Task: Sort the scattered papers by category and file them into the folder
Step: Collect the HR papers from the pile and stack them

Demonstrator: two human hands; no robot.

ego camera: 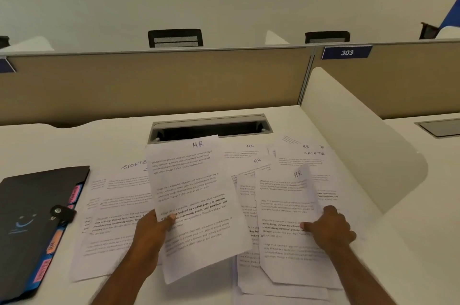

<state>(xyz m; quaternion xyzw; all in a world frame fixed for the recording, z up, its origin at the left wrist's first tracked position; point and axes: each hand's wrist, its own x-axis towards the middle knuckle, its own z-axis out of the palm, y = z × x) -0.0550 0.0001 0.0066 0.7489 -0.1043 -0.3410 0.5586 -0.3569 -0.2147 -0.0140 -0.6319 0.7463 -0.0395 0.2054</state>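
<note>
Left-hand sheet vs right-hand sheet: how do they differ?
The left sheet is lifted, tilted and overlaps the pile; the right sheet lies lower, its top corner curling. The left hand pinches its sheet's left edge; the right hand grips its sheet's right edge. Both are headed "HR" and carry printed paragraphs.

The folder [32, 225] lies at the left edge of the frame on the surface [398, 267], tabs toward the papers. Right of it, sheets headed SPORTS [117, 205] spread over the surface. At the centre, the left hand [151, 232] holds an HR sheet [194, 200] over them. To the right, the right hand [331, 227] holds another HR sheet [286, 225] above overlapping papers [308, 155]. Behind the sheets sits the cable tray [211, 128], and behind that the partition [154, 80].
</note>
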